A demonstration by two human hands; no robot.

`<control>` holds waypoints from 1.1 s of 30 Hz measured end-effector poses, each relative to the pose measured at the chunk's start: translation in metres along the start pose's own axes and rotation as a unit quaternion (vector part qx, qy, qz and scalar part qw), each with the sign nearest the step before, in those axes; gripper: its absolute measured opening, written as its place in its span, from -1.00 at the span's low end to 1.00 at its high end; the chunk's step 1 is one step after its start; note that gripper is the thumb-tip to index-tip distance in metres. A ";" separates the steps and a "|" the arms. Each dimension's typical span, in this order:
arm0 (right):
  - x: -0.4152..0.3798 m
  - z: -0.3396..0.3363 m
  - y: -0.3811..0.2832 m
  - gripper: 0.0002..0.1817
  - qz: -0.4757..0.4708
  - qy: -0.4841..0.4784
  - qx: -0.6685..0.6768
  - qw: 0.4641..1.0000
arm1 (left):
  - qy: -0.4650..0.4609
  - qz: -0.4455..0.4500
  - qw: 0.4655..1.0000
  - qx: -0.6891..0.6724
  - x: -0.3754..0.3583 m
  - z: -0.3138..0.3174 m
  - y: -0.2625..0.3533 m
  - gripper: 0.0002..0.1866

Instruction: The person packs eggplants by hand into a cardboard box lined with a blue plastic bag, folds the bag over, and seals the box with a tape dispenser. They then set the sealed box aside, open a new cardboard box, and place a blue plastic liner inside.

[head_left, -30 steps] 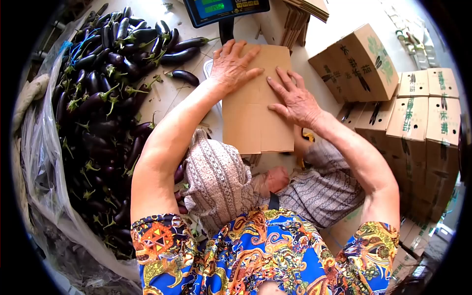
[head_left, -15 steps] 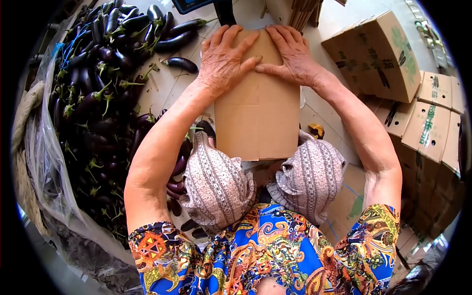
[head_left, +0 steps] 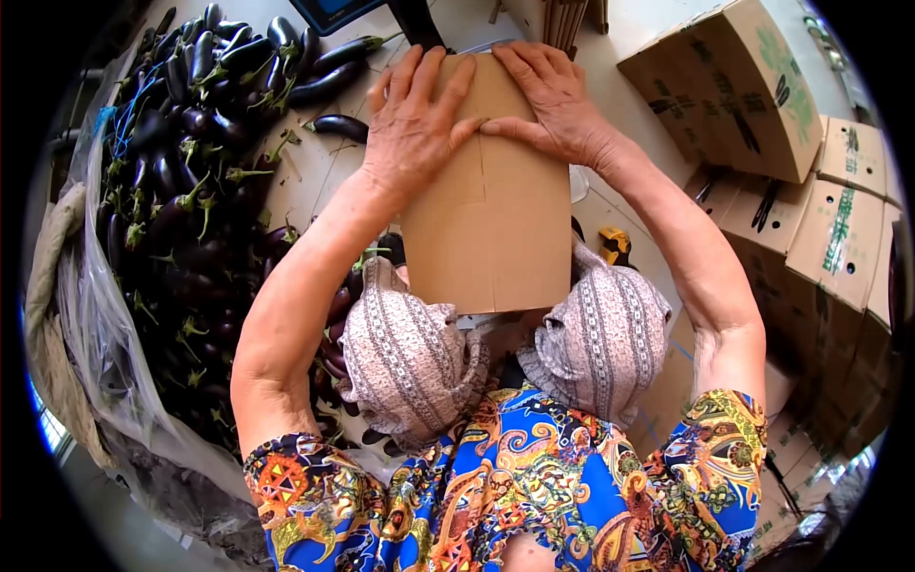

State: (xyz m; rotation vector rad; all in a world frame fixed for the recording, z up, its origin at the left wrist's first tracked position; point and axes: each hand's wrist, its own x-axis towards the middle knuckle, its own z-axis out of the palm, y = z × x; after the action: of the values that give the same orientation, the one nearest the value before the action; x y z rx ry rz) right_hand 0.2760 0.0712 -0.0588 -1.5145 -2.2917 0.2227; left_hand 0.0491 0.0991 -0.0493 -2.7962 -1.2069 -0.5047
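Note:
A plain brown cardboard box (head_left: 486, 238) stands in front of me between my knees, its top flaps folded down and a seam running along the middle. My left hand (head_left: 416, 119) lies flat on the far left part of the top, fingers spread and tips at the far edge. On the far right part rests my right hand (head_left: 556, 107), also flat with its fingers stretched out. The two thumbs meet or nearly meet over the seam. Neither hand grips anything.
A large heap of eggplants (head_left: 191, 238) fills the left side, bordered by clear plastic sheeting (head_left: 105, 315). Printed cartons (head_left: 729, 91) are stacked at the right. A dark-framed display (head_left: 334, 11) stands at the far edge. A yellow and black object (head_left: 615, 246) lies right of the box.
The box and both hands appear slightly further left in view, partly because the camera has shifted. Both hands stay flat on the top.

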 end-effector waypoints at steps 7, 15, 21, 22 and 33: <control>-0.009 0.020 0.003 -0.18 0.066 0.119 0.131 0.982 | -0.041 -0.027 0.999 -0.002 0.012 -0.005 0.014 -0.32; -0.210 -0.007 0.101 -0.53 0.356 -0.233 0.046 0.904 | -0.051 -0.046 0.998 -0.010 0.032 0.000 0.010 -0.49; -0.373 0.066 0.001 -0.12 0.570 -0.284 0.043 0.770 | -0.050 -0.044 0.998 -0.019 0.033 -0.003 0.009 -0.52; -0.386 0.085 -0.015 -0.15 0.585 -0.218 0.035 0.780 | -0.051 -0.042 0.998 -0.020 0.032 -0.002 0.010 -0.52; -0.347 0.024 0.035 -0.63 0.597 0.220 0.556 0.535 | -0.024 -0.035 0.996 -0.078 0.035 -0.010 0.009 -0.48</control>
State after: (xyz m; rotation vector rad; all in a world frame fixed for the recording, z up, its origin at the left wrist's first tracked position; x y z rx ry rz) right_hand 0.4163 -0.2284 -0.1709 -1.6368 -0.0680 1.1726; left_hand 0.0753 0.1150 -0.0281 -2.9196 -1.3348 -0.5617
